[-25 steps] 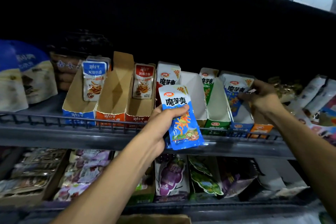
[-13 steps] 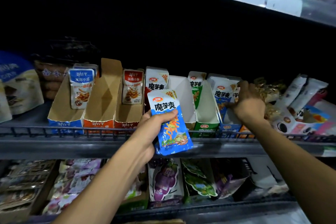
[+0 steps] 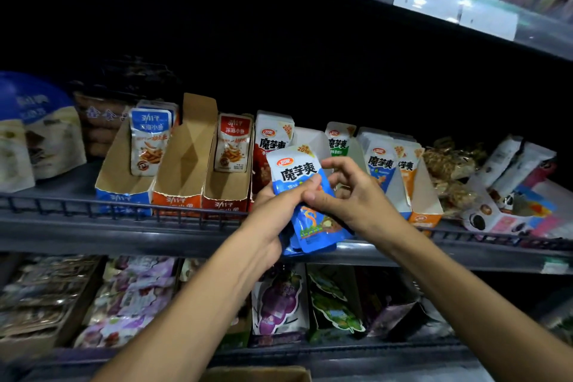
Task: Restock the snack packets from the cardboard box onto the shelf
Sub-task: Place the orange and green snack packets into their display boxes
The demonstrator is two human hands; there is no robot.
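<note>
Two hands meet over one small stack of blue packets [image 3: 305, 195], held just in front of the shelf rail [image 3: 124, 206]. At the bottom edge a strip of cardboard box [image 3: 257, 374] shows; what it contains I cannot see. The left hand [image 3: 273, 211] grips the stack from the side, thumb laid across the front packet. The right hand [image 3: 347, 195] pinches that same front packet with thumb and forefinger, the other fingers curled loosely above it. My guess is that one packet is being peeled off to go into a tray.

That is where it could go wrong. The packets look slick, and several edges fan out below the left palm; if the thumb eases while the right hand pulls, the back ones may slide out and fall, maybe onto the lower shelf, among the purple bags [image 3: 279, 298].

Beyond the hands, the white trays [image 3: 313, 136] stand close together, each with its own colour of packet. The blue tray [image 3: 384, 164] lies just right of the hands, the orange one [image 3: 415, 170] touching it. A hasty push could land the packet in the wrong tray, or knock the upright ones flat. Farther back the shelf is too dark to read.
</note>
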